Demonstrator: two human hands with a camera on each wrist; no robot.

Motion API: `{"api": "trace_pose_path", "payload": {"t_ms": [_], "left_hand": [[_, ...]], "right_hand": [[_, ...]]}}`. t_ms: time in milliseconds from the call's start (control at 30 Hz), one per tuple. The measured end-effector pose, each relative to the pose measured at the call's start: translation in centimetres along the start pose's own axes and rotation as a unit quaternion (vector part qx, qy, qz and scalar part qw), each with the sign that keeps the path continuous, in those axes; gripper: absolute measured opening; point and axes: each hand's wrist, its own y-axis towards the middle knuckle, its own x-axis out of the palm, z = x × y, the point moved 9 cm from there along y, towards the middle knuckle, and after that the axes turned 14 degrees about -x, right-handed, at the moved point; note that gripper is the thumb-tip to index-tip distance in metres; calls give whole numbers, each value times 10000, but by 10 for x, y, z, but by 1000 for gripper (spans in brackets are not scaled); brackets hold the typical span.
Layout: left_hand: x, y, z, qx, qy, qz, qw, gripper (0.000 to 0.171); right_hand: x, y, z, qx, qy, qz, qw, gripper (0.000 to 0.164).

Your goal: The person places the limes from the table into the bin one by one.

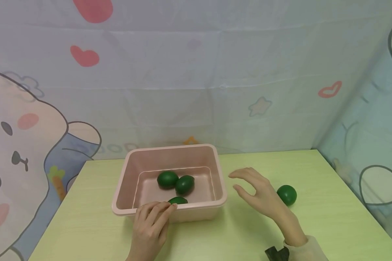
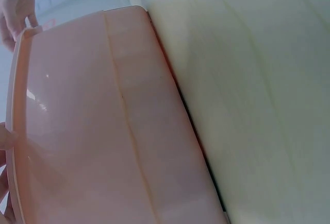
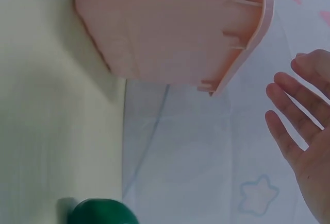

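A pink plastic bin (image 1: 196,214) stands on the table. On its floor lie two dark green oval objects (image 1: 167,179), side by side, and a third green object (image 1: 178,200) shows partly behind the front rim. My left hand (image 1: 151,224) holds the front rim, with its fingers curled over the edge; in the left wrist view only fingertips (image 2: 6,137) show at that rim. To the right of the bin my right hand (image 1: 259,194) hovers with fingers spread and nothing in them. Just beyond its wrist, a round green object (image 1: 286,195) rests on the table.
The light green-yellow table (image 1: 317,217) reaches back to a hanging cloth (image 1: 170,108) printed with hearts and a cartoon animal. Another cloth panel (image 1: 379,137) hangs along the right side. A dark strap piece (image 1: 277,253) sits by the right sleeve.
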Motion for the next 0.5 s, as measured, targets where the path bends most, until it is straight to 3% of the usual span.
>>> {"api": "trace_pose_path", "payload": {"t_ms": [500], "left_hand": [[0, -2, -2, 25, -8, -5, 10000, 32]], "right_hand": [[-7, -43, 19, 92, -134, 358, 9992, 42]]}}
